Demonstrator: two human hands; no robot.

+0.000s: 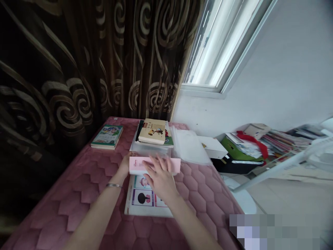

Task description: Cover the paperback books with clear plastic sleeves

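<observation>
A book (145,211) with colourful framed pictures lies on the pink quilted mattress. Across its far part stands or folds a pink strip with small print (135,164), which looks like a cover or page flap. My left hand (126,166), a bracelet at its wrist, grips the left end of this strip; its fingertips are partly hidden behind it. Over the strip and the pictures below, my right hand (161,180) is spread with its fingers apart and slightly blurred. It covers the right part of the picture page.
Beyond the book, a stack of books (153,132) rests on clear plastic sleeves (191,146). A green book pile (107,136) lies at left on the mattress (104,191). Dark curtains (117,69) hang behind; a white box (213,147) and papers stand right.
</observation>
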